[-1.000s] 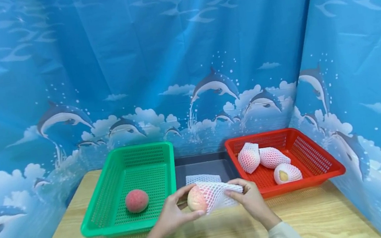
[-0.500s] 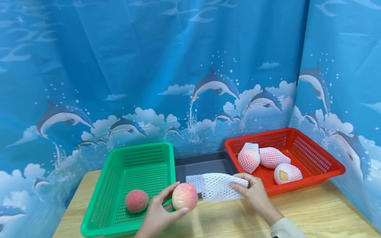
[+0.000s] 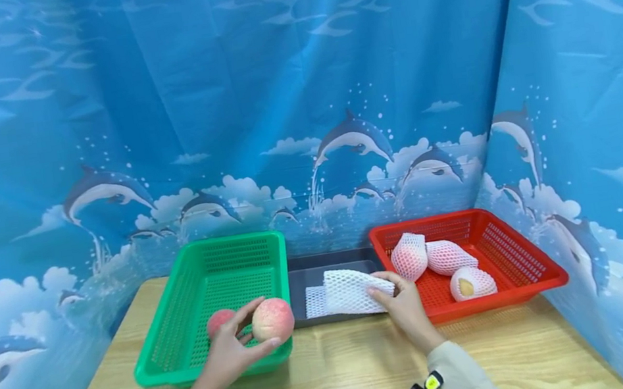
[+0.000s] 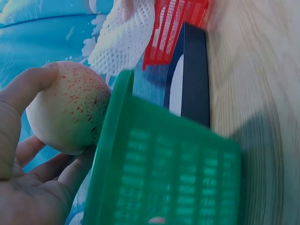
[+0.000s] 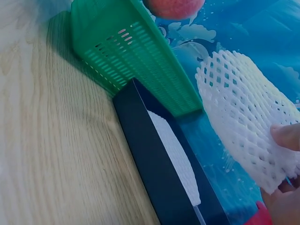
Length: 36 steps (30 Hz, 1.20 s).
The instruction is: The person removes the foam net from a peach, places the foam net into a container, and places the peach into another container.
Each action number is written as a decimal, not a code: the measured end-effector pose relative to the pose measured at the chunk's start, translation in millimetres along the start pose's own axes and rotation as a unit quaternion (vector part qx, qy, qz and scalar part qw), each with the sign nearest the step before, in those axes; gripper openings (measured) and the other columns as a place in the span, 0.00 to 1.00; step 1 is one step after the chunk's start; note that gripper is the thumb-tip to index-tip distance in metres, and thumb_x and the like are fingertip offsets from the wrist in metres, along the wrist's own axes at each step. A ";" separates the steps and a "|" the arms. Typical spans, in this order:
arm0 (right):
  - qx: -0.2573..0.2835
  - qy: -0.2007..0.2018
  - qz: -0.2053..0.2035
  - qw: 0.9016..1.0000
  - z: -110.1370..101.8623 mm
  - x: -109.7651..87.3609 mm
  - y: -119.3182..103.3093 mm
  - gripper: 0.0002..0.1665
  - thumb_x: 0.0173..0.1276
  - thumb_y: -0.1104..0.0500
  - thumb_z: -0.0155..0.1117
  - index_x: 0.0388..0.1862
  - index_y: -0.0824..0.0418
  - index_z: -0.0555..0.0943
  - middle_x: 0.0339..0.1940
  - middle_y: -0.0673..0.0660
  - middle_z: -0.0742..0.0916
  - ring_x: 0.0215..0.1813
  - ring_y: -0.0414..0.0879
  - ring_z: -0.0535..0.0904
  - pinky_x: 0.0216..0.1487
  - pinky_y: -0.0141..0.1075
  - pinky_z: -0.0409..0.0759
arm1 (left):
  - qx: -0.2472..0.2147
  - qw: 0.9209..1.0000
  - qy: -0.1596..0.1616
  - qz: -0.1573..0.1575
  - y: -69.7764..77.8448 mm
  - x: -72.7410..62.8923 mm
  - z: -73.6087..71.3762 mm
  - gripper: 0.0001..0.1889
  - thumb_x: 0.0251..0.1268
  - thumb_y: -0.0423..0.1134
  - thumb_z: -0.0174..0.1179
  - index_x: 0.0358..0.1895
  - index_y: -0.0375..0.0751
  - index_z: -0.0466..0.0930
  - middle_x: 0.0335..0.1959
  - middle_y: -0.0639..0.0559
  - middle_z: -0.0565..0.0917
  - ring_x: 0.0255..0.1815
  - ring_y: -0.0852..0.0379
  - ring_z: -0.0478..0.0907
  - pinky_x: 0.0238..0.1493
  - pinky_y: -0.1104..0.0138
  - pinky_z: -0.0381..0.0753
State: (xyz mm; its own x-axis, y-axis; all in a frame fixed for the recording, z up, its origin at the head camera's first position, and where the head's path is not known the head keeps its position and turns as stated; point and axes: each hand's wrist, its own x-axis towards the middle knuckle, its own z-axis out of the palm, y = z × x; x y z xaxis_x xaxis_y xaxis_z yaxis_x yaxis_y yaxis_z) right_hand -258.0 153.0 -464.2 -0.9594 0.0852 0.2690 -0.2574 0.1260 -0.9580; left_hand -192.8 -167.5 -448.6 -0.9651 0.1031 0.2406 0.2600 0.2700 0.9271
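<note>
peach (image 3: 273, 320) shifted left, red basket (image 3: 514, 297) — netted fruit (image 3: 409, 258)

Peach (image 4: 68, 105) cream, red-speckled; foam net (image 3: 352, 292) white.

On the table (image 3: 326, 385), a tray (image 3: 333, 261) stands between left basket (image 3: 240, 284) and right basket (image 3: 507, 266), backdrop (image 3: 273, 93) behind; a net (image 3: 316, 301) lies in the tray, a peach (image 3: 219, 319) in the left basket, three netted peaches (image 3: 409, 258) in the right; I hold another peach (image 3: 273, 320) at the left basket's rim, another net (image 3: 354, 291) over the tray.

Curtained-off work corner — dolphin-print backdrop (image 3: 295, 77), wood-grain table (image 3: 377, 364)
</note>
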 end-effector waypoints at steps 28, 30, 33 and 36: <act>0.046 0.010 0.083 0.995 36.7 43.0 9.3 0.29 0.62 0.73 0.63 0.62 0.73 0.69 0.51 0.75 0.81 0.40 0.44 0.82 0.39 0.31 0.83 | 0.142 0.989 -0.015 -0.043 -10.5 -19.7 -94.5 0.40 0.53 0.44 0.72 0.68 0.36 0.65 0.63 0.28 0.69 0.56 0.33 0.75 0.43 0.60 0.86; 0.051 0.014 0.097 0.994 39.1 45.3 10.5 0.29 0.62 0.73 0.63 0.63 0.73 0.68 0.52 0.75 0.81 0.40 0.45 0.82 0.40 0.34 0.84 | 0.143 0.989 -0.020 -0.044 -12.7 -20.8 -98.6 0.40 0.53 0.43 0.72 0.68 0.34 0.64 0.62 0.27 0.69 0.55 0.33 0.76 0.42 0.60 0.86; 0.054 0.030 0.112 0.992 41.8 48.6 13.4 0.27 0.63 0.71 0.63 0.61 0.74 0.68 0.53 0.75 0.81 0.38 0.44 0.82 0.40 0.35 0.84 | 0.139 0.988 -0.025 -0.059 -15.5 -21.3 -103.5 0.41 0.52 0.44 0.72 0.68 0.35 0.64 0.63 0.28 0.68 0.55 0.34 0.76 0.41 0.61 0.86; 0.053 0.046 0.117 0.991 45.2 50.7 17.7 0.26 0.64 0.70 0.63 0.59 0.76 0.68 0.52 0.76 0.80 0.36 0.43 0.81 0.39 0.34 0.84 | 0.139 0.987 -0.029 -0.078 -18.0 -22.8 -108.2 0.41 0.52 0.45 0.72 0.69 0.36 0.64 0.64 0.29 0.67 0.55 0.34 0.76 0.40 0.61 0.86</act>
State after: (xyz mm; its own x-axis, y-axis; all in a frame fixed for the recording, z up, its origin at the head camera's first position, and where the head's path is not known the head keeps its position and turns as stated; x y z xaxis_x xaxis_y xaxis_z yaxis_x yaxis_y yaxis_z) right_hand -316.4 114.8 -472.0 -0.9807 0.1910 0.0421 -0.0451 -0.0112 -0.9989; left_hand -178.9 -278.3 -439.7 -0.9928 0.0917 0.0770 0.1145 0.5385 0.8348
